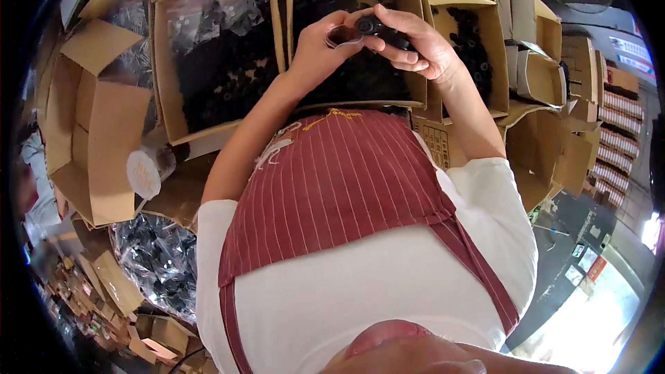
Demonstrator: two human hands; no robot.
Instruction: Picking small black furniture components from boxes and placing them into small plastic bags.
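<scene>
Above the box of black parts, my two hands meet, fingertips close together. My right hand [431, 45] is closed around a black cylindrical part [370, 25], its round end turned toward my left hand; more black shows between the fingers, and I cannot tell whether it is the same piece. My left hand [320, 40] is curled, with a thin clear plastic piece [344, 43] with a curved edge under its fingers. Its fingertips reach the black part. Below both hands stands an open cardboard box [421, 90] holding many small black pieces.
On the left is another cardboard box [163, 76] with black rings and clear bags. A smaller box [500, 55] of black parts stands right. Open cartons [111, 145] line the left side, and a bag of dark parts [156, 263] lies lower left.
</scene>
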